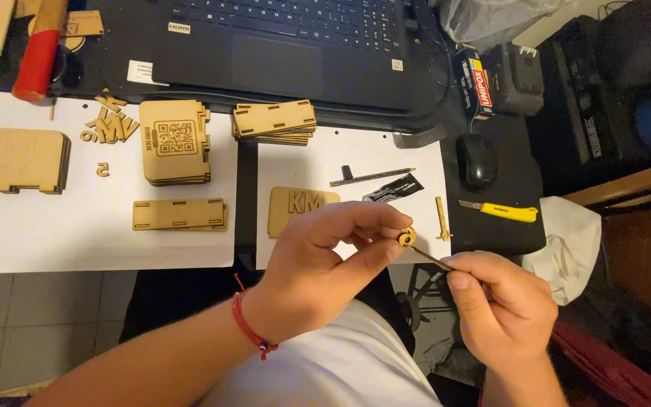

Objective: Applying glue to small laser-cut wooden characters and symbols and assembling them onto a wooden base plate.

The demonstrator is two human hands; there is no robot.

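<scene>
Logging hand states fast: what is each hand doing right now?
Left hand: closed, pinching a small round wooden piece between the fingertips.
Right hand: closed on a thin stick, its tip at the wooden piece.

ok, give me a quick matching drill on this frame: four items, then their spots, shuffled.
Items:
1. small wooden ring piece
2. yellow utility knife
3. computer mouse
4. red hammer handle

Spots:
A. top left corner of the desk
B. pinched in the left hand's fingertips
C. on the dark pad, right of the white sheet
D. lying just below the mouse

Pairs: 1-B, 2-D, 3-C, 4-A. The right hand holds a thin stick to the ring piece.
</scene>
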